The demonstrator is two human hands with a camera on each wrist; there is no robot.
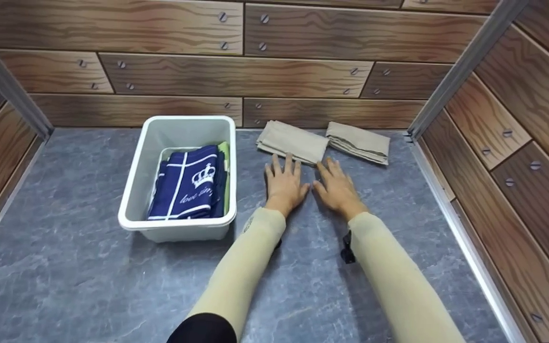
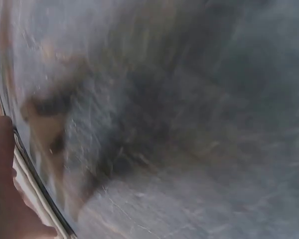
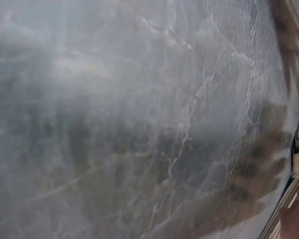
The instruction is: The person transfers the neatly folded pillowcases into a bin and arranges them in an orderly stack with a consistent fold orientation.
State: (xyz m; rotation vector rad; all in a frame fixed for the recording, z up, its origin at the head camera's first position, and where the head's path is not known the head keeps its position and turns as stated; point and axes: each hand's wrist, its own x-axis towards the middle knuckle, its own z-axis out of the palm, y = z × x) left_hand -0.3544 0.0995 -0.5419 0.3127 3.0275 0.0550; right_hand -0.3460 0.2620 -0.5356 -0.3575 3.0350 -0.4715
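Two beige folded cloths lie side by side near the back wall. The left cloth (image 1: 293, 140) has its near edge at the fingertips of my left hand (image 1: 285, 185), whose fingers are spread and straight. My right hand (image 1: 339, 188) is palm down, fingers extended, its fingertips by the left cloth's near right corner. The right cloth (image 1: 359, 142) lies just beyond that hand. Neither hand grips anything. In the left wrist view, part of the hand (image 2: 12, 189) shows at the left edge beside a pale folded edge. A sliver of hand (image 3: 296, 214) appears at the right wrist view's edge.
A white plastic bin (image 1: 131, 200) stands left of the hands. Inside it are a folded navy cloth (image 1: 191, 178) with a white crown print and a green cloth (image 1: 226, 176). Wood-patterned walls (image 1: 303, 81) enclose the grey marbled surface (image 1: 79, 267) at the back and sides.
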